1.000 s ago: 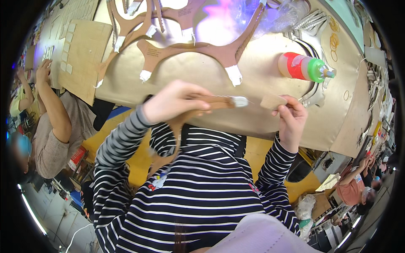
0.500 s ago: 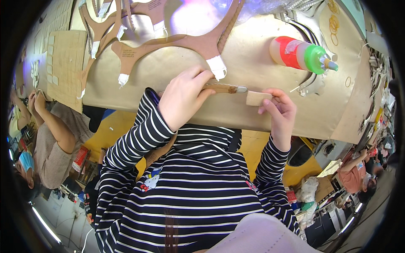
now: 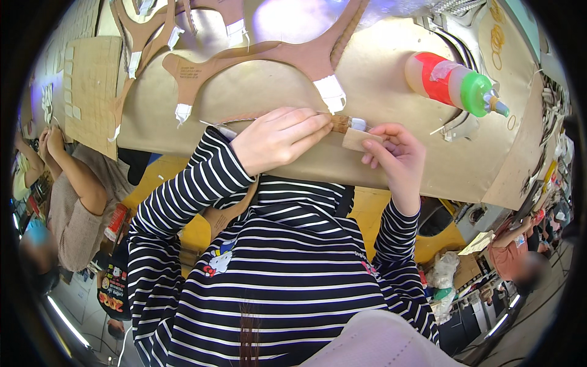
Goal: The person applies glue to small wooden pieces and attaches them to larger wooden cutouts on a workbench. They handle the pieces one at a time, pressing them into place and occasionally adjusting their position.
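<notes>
My left hand (image 3: 284, 137) is closed over a narrow brown strap, its fingertips pinching close to the strap's end (image 3: 340, 124). A whitish tip (image 3: 359, 124) sticks out past the brown part. Between the thumb and fingers of my right hand (image 3: 400, 158) is a small flat beige tab (image 3: 361, 141). The tab lies against the lower side of the strap end; whether the two are joined I cannot tell. Most of the strap is hidden under my left hand, and a wider brown piece (image 3: 227, 215) hangs below my left wrist.
Branched brown strap pieces (image 3: 263, 54) with white-wrapped ends lie beyond my hands on the tan table (image 3: 263, 92). A red-labelled bottle with a green cap (image 3: 474, 96) lies at right. Yellow rubber bands (image 3: 497, 33) and a cardboard sheet (image 3: 92, 92) flank them. A co-worker's arm (image 3: 79, 174) is at left.
My left hand has slid right along the strap to its end. My right hand has brought the beige tab left, against that end. The view has shifted slightly.
</notes>
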{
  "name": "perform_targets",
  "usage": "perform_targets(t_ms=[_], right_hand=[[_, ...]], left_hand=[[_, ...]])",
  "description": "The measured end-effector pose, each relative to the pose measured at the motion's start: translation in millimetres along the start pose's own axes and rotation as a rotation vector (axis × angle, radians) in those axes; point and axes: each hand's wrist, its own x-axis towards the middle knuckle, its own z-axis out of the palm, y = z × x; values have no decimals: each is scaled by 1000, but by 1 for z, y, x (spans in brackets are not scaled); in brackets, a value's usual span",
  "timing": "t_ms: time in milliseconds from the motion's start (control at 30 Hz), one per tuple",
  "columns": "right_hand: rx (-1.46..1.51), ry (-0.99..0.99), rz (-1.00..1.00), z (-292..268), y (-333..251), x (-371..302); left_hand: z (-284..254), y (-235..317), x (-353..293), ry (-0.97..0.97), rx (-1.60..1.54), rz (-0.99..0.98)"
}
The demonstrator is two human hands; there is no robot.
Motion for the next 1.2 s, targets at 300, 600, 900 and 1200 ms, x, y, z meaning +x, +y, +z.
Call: perform_targets(t_ms=[300, 600, 900, 1200], right_hand=[[-112, 39, 7, 7, 1, 16], [-132, 52, 54, 8, -1, 21], [-136, 67, 78, 10, -2, 22], [-160, 66, 82, 10, -3, 22]], left_hand=[[6, -6, -4, 13, 57, 55], [7, -6, -4, 42, 127, 65], [8, -4, -4, 62, 135, 35], [10, -4, -5, 60, 136, 33]])
